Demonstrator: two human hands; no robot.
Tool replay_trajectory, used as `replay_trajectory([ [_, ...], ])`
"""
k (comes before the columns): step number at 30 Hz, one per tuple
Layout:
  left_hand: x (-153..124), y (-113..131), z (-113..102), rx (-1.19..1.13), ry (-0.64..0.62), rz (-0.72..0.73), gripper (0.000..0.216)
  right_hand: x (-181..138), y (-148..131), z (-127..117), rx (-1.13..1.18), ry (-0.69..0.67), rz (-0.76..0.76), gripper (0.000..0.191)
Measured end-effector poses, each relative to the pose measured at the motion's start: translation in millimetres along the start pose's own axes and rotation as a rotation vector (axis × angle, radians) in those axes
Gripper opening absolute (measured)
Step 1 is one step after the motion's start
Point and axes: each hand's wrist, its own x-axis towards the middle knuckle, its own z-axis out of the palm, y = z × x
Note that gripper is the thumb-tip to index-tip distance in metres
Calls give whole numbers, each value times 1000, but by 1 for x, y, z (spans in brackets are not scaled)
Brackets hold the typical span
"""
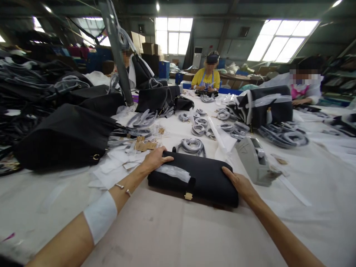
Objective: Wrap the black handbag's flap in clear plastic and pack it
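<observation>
Head: left fingers (167,159), right fingers (228,172) hold black bag (207,174).

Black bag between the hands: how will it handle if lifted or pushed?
The black bag is probably soft but not limp: rounded edges, yet an even, thick slab shape. It seems unlikely to roll or tip, lying low and broad on the table. The plastic wrap may be slippery, looking smooth and shiny.
</observation>
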Motion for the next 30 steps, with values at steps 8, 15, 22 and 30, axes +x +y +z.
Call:
replay_trajectory([
  [8,-20,-1,-7,43,-119,68,43,-25,14,-1,15,12,-312,52],
  [15,-57,8,-6,84,-130,62,45,-88,-4,-18,-159,425,-257,44],
  [22,-55,7,-6,81,-113,46,50,-164,-84,12,-212,412,-1141,32],
  [30,-61,12,-14,77,-4,128,54,-118,-72,50,-219,274,-1026,40],
])
